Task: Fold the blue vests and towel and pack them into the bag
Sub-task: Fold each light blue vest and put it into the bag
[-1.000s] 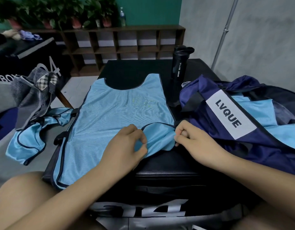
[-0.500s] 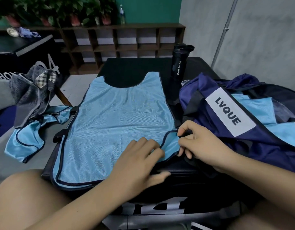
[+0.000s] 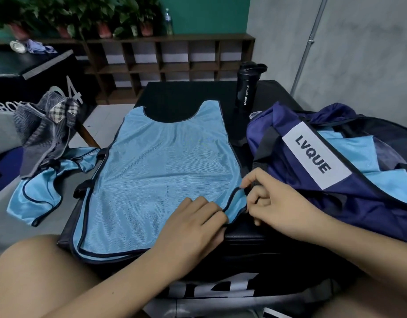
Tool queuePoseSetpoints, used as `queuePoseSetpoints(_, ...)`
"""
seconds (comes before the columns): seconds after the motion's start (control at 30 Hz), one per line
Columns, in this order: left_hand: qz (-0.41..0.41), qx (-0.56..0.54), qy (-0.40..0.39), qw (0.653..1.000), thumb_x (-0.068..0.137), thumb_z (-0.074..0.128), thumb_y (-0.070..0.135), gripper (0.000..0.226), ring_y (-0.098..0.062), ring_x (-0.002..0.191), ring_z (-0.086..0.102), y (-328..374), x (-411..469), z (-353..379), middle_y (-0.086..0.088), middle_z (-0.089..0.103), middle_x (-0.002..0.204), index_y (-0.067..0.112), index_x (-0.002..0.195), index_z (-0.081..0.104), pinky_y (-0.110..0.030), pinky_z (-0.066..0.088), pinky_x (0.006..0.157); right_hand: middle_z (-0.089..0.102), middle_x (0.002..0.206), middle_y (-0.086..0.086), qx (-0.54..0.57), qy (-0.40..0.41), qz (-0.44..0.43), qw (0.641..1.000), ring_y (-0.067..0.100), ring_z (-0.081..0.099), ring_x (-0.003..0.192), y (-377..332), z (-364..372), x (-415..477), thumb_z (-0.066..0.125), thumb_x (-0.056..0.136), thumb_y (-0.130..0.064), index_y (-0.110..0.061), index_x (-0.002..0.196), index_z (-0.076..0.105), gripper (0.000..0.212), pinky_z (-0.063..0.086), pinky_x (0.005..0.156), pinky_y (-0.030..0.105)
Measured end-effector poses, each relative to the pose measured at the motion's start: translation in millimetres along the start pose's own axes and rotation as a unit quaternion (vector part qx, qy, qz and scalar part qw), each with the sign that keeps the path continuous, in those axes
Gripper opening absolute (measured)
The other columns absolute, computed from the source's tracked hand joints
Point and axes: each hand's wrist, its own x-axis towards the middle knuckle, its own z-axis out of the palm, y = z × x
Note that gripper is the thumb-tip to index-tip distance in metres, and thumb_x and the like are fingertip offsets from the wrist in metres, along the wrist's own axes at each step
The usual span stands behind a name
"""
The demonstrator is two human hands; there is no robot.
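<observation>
Here, the corner is dressed before the first fold. The spread vest (image 3: 161, 180) lies flat on the black padded top (image 3: 175, 99), with its neck opening away from the person and its hem at the near edge. The left hand (image 3: 193, 228) rests palm-down on the cloth by the near right corner, its fingers nearly straight and holding nothing. The right hand (image 3: 273, 203) pinches a curved stretch of the vest's dark trim at that corner between thumb and forefinger, its other fingers loosely curled. The step is probably best done with the flat palm as an anchor while the pinched trim is drawn outward and laid down, so that no rolled edge is shut into the fold. The mesh looks thin and slippery, so a light, even pull should serve better than a tug, which may drag the whole panel askew. Once the corner lies smooth, the two side trims can be matched edge to edge. The bag (image 3: 289, 157) sits open just to the right, touching or nearly touching the vest, and the light-blue cloth (image 3: 349, 152) inside it suggests that some vests are already packed. Its dark strap near the pinching fingers could be caught up by mistake. A crumpled vest (image 3: 37, 193) and the striped towel (image 3: 42, 129) wait at far left, not yet folded. A sport bottle (image 3: 245, 92) stands upright just beyond the bag.
</observation>
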Motion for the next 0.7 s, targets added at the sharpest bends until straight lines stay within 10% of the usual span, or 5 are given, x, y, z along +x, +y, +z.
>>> queuePoseSetpoints(0.2, 0.013, 0.011, -0.007, 1.000, 0.109, 0.056, 0.024, 0.018, -0.024, 0.080, 0.052, 1, 1, -3, 0.003, 0.061, 0.092, 0.019, 0.100, 0.070, -0.039, 0.041, 0.068, 0.056, 0.096, -0.016, -0.386, 0.042, -0.237, 0.890, 0.008, 0.057, 0.081, 9, -4, -9, 0.062, 0.095, -0.041, -0.042, 0.134, 0.057, 0.039, 0.051, 0.066, 0.032)
queuePoseSetpoints(0.4, 0.055, 0.005, -0.051, 0.997, 0.108, 0.056, 0.019, 0.014, -0.020, 0.080, 0.053, 3, -7, -5, 0.005, 0.060, 0.096, 0.022, 0.116, 0.068, -0.034, 0.040, 0.069, 0.048, 0.096, -0.004, -0.466, -0.002, -0.351, 0.813, 0.021, 0.045, 0.084, 14, -9, -10, 0.059, 0.098, -0.033, -0.025, 0.098, 0.059, 0.008, 0.041, 0.074, 0.037)
queuePoseSetpoints(0.7, 0.024, -0.026, -0.099, 0.994, 0.105, 0.060, 0.021, 0.026, -0.019, 0.090, 0.057, -11, -40, -26, 0.007, 0.061, 0.113, 0.025, 0.130, 0.059, -0.035, 0.046, 0.073, 0.049, 0.094, -0.006, -0.504, -0.082, -0.365, 0.779, 0.023, 0.047, 0.088, 20, -2, -11, 0.060, 0.089, -0.022, -0.025, 0.096, 0.046, 0.016, 0.041, 0.076, 0.038)
